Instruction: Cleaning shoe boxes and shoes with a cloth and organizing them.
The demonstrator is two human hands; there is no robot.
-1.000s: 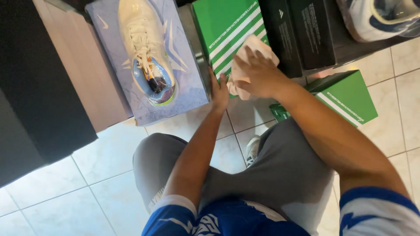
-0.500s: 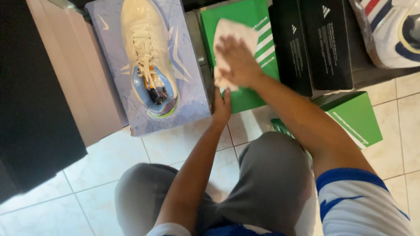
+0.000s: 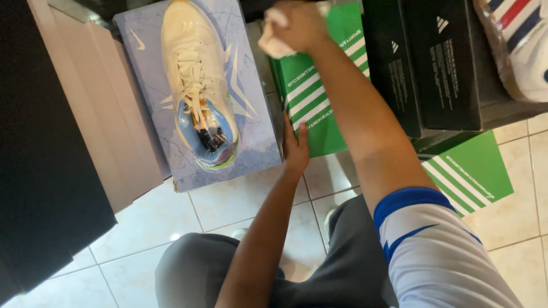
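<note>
Further up now, the right hand (image 3: pixel 299 25) clutches one white cloth (image 3: pixel 273 41) on one green box (image 3: pixel 319 91) — left hand (image 3: pixel 295 147) grips its near edge.

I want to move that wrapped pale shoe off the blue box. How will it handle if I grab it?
The shoe is probably light and fairly stiff in the sole. Its clear wrap looks glossy, so it may feel slippery. It lies loose on the blue box, so a push would likely slide it rather than tip it.
</note>
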